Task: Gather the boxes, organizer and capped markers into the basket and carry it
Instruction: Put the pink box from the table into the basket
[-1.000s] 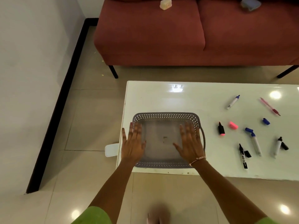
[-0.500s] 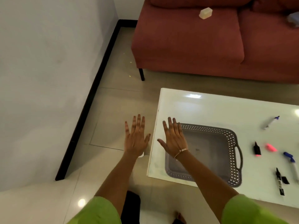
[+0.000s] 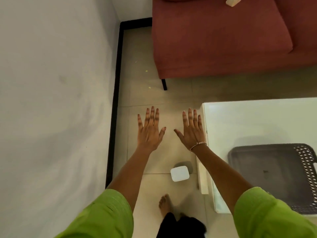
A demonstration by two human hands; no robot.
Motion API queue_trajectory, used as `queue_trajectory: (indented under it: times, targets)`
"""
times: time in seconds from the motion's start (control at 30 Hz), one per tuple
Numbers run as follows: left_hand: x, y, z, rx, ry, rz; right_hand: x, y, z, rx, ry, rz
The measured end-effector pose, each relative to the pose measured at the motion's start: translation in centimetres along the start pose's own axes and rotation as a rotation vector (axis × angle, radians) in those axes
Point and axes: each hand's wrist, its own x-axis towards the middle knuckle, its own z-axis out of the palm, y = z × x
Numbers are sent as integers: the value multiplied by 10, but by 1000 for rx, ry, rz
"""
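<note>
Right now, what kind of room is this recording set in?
Most likely a home living room. A red upholstered sofa stands on a tiled floor beside a low white glossy coffee table that holds a grey perforated basket.

- The white glossy table [image 3: 248, 121] stands at the right, its left edge beside the tiled floor [image 3: 154, 93].
- A dark grey perforated basket [image 3: 267, 176] lies flat on the table near its front corner.
- A small white box [image 3: 179, 173] sits on the floor, just beside the table's edge.
- A pale box [image 3: 233, 1] rests on the red sofa [image 3: 223, 40] seat.
</note>
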Motion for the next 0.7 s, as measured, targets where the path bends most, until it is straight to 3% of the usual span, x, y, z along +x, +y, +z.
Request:
queue_trajectory:
  times: [0.27,0.7]
  targets:
    - [115,-31,-30,-24,16,131,100,6,-26,-23,50,95]
    - [450,18,-137,-73,38,373,347,83,-137,57,144,365]
